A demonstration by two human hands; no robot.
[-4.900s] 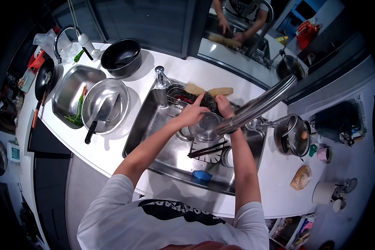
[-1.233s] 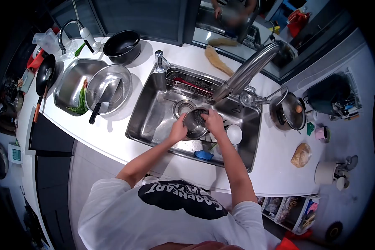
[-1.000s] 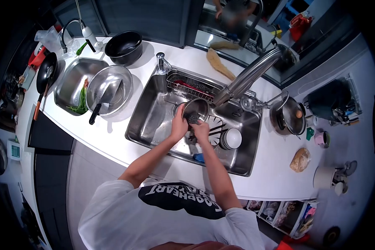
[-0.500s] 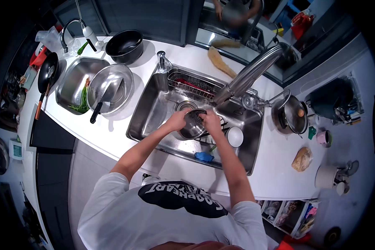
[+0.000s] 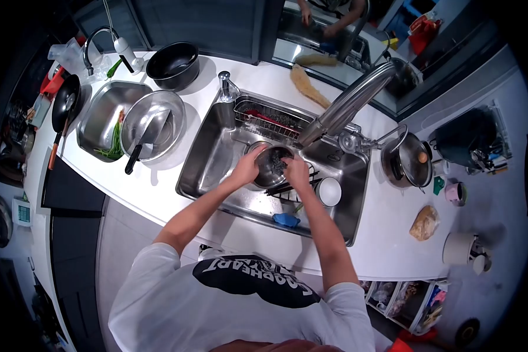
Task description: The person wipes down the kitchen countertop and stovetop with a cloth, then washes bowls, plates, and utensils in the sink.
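Note:
A metal bowl (image 5: 266,175) is held over the large sink (image 5: 217,141), tilted so that its inside faces me. My left hand (image 5: 246,170) is closed on the bowl's left rim. Inside the bowl, my right hand (image 5: 297,172) is closed on a dark grey scouring pad (image 5: 281,161) and presses it to the right side of the wall. Below the bowl are a dark rack (image 5: 288,191) and a white bowl (image 5: 328,192). A blue cloth-like thing (image 5: 286,220) lies near the sink's front wall.
The tall faucet (image 5: 349,105) leans over the sink's back. A wire basket (image 5: 276,120) hangs at the rear wall. On the left, a knife (image 5: 146,141) rests across a steel basin (image 5: 158,114) beside the small sink (image 5: 94,117). A lidded pot (image 5: 408,161) stands at right.
The bowl has turned to show more of its inside. My left hand has shifted slightly left along the rim, and the pad has moved a little within the bowl.

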